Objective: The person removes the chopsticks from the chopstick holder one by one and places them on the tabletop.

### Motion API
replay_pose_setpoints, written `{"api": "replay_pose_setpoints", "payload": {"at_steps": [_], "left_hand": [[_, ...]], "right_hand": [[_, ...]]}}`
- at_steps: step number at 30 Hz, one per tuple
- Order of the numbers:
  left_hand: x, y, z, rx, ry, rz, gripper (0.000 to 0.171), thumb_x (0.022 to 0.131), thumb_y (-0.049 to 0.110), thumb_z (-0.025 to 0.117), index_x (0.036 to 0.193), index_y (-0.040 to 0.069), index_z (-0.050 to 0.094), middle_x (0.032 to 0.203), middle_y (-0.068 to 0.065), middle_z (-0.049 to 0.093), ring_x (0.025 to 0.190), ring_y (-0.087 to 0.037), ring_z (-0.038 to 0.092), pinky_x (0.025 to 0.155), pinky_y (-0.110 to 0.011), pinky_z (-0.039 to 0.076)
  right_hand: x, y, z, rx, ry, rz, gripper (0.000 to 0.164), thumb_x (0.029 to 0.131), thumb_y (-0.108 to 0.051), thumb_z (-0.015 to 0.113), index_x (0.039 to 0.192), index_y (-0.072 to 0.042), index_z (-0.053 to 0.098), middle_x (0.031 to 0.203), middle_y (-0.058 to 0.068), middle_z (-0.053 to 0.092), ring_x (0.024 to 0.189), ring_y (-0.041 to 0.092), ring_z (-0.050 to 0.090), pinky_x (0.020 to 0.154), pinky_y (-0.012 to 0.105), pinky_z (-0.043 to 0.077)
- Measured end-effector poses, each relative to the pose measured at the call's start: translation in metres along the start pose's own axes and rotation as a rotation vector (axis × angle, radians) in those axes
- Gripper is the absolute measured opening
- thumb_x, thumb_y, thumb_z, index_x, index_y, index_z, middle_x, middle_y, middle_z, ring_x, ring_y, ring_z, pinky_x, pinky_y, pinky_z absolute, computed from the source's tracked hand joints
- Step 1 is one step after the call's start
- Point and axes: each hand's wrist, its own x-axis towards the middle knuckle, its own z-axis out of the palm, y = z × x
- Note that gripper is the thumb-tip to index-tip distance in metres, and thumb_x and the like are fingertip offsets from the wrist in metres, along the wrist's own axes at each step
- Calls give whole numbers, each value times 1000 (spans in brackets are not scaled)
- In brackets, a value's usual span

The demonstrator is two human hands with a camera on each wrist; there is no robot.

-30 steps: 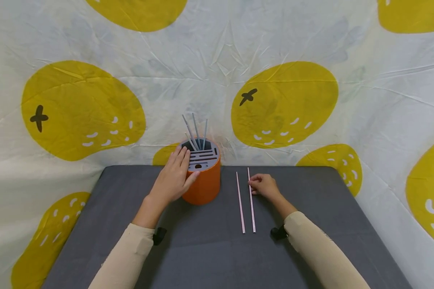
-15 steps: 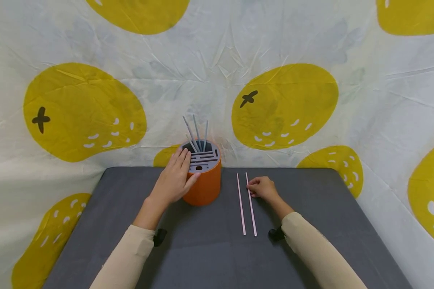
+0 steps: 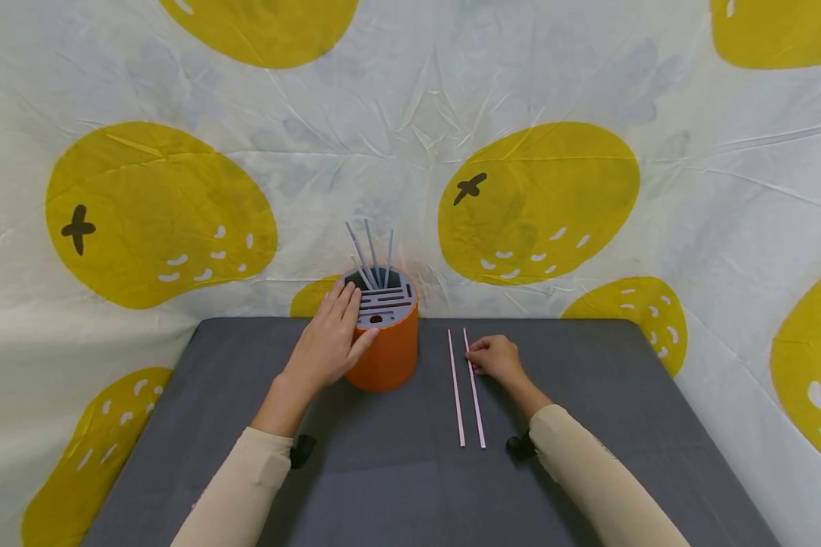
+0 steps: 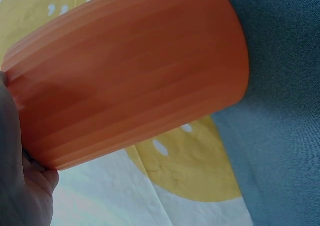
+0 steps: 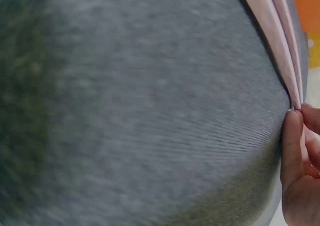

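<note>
Change over the last 1 s: the right pink stick [image 3: 476, 403] has slid slightly toward you and its far end has swung in toward the orange holder [image 3: 386, 357], so closer to the left pink stick [image 3: 455, 387]. Your right grip [image 3: 496, 357] moved with it; your left grip [image 3: 324, 342] hasn't shifted. The ends of the 2 sticks now look nearly level, gap still tighter at the far end. My read: pair is closer to even, not quite parallel.

Right grip is narrow: thumb and finger pinch the right stick near its far end, from the side away from the holder. Most of that stick runs from the pinch toward you, ending nearer you than the holder's base. Can't tell if its far end is raised off the worktop [image 3: 383, 494]. Left stick lies between holder and right stick, apart from both, with no grip on it.

Left grip is spread wide: straight fingers rest on the holder's left rim, thumb along its front, not wrapped round. Holder stands upright, 4 thin grey sticks [image 3: 389, 254] leaning in its rear well, slotted grey top [image 3: 402, 311] in front of them.
</note>
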Motion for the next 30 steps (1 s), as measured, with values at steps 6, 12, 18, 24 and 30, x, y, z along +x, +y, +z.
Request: {"api": "replay_pose_setpoints", "payload": {"at_steps": [6,12,18,24,30], "left_hand": [[0,-1,-1,-3,-3,-2,77,107,48,49,158,-6,32,167,-23,30,158,-39,22,129,-52,19],[0,-1,0,-3,4,1,76,107,47,50,158,-7,33,166,-24,31,158,-39,23,129,-53,20],[0,-1,1,2,22,14,75,106,45,53,157,-8,35,165,-25,33,156,-41,25,128,-55,22],[0,-1,1,5,29,22,75,106,44,54,156,-9,36,164,-26,33,156,-42,25,127,-56,22],[0,-1,1,2,24,18,76,106,45,53,157,-8,35,165,-25,33,157,-41,25,128,-55,21]], "right_hand": [[1,1,3,-35,32,-35,14,88,-6,78,94,7,76,69,8,72,54,6,65,53,23,59],[0,2,2,0,24,-18,18,89,-6,78,99,8,75,74,11,74,55,6,66,53,23,59],[-1,-1,-1,30,10,-35,18,91,-6,77,100,8,74,77,13,75,57,8,66,54,24,60],[3,-19,-7,-29,36,-120,17,92,-13,78,99,3,76,79,12,76,58,10,68,55,23,59],[8,-47,-14,-28,9,-193,20,95,-17,76,105,1,76,89,15,78,75,27,77,66,31,64]]}}
